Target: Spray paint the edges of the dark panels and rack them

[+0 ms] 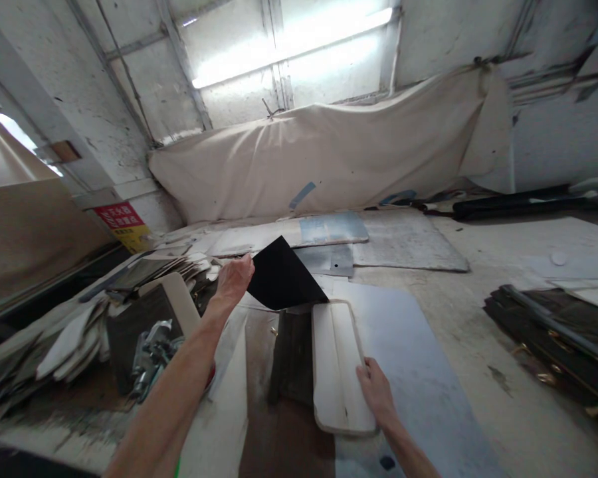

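My left hand (233, 279) is raised over the bench and pinches the edge of a thin black sheet (280, 275), which stands tilted in the air. Nearer to me, my right hand (376, 392) lies with fingers flat on the right edge of a cream rounded panel (339, 365) that rests on the work surface. A dark piece (293, 358) lies just left of that panel, partly under it.
A pale blue sheet (408, 358) lies under and right of the panel. Heaped cut panels (94, 318) and a metal tool (152, 352) crowd the left. Dark strips (553, 332) are stacked at right. A cloth-covered bulk (339, 153) lines the back wall.
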The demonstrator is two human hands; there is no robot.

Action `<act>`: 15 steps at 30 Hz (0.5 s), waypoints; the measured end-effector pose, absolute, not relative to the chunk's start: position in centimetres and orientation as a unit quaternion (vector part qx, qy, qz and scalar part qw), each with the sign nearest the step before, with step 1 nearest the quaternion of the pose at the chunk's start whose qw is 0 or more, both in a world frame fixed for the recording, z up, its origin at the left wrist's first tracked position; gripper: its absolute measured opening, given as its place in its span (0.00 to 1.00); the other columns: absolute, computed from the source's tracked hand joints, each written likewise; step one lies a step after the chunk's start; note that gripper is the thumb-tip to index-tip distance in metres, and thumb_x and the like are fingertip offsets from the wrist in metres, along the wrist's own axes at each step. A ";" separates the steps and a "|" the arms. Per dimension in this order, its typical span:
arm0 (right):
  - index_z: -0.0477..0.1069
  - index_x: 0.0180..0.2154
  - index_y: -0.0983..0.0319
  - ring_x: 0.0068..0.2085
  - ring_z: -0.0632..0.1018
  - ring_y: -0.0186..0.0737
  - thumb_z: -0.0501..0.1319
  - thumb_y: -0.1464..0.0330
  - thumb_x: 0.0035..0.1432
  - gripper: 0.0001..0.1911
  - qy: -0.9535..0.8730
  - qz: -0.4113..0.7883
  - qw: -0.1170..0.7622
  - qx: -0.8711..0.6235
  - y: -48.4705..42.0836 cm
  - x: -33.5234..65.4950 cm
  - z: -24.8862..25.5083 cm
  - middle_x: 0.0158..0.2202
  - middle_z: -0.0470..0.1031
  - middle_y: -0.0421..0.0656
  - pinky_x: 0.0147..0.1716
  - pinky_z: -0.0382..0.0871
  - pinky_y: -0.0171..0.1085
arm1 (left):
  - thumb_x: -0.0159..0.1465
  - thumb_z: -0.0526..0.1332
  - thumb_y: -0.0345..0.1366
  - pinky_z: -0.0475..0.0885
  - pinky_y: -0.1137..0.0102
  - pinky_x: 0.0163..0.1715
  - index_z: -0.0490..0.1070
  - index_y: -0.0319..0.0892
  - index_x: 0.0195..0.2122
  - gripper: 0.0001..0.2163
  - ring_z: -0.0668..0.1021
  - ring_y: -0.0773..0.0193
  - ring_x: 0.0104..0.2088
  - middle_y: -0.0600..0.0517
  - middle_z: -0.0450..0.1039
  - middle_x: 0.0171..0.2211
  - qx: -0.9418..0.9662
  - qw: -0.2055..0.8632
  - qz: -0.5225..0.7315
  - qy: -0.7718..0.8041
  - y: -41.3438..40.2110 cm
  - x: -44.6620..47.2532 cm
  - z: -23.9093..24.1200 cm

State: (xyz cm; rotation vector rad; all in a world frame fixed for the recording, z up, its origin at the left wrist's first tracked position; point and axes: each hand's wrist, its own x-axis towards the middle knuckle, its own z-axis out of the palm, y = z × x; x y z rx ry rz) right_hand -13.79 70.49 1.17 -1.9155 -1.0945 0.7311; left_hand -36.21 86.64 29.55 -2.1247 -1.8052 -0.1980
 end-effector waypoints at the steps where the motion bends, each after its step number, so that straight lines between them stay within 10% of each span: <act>1: 0.61 0.36 0.59 0.38 0.77 0.44 0.42 0.64 0.54 0.13 -0.437 0.282 0.385 -0.762 70.2 -13.7 1.1 0.34 0.75 0.49 0.35 0.66 0.37 | 0.63 0.40 0.38 0.68 0.67 0.35 0.69 0.40 0.39 0.18 0.77 0.57 0.37 0.43 0.76 0.33 -0.747 0.172 -0.068 -0.638 86.3 -36.2 29.5; 15: 0.68 0.28 0.64 0.31 0.73 0.33 0.55 0.63 0.59 0.12 -0.564 0.222 0.209 -0.767 70.4 -10.9 1.5 0.27 0.71 0.38 0.34 0.66 0.37 | 0.63 0.40 0.37 0.67 0.68 0.35 0.69 0.40 0.38 0.18 0.77 0.56 0.38 0.43 0.76 0.34 -0.745 0.168 -0.063 -0.643 84.5 -36.2 27.7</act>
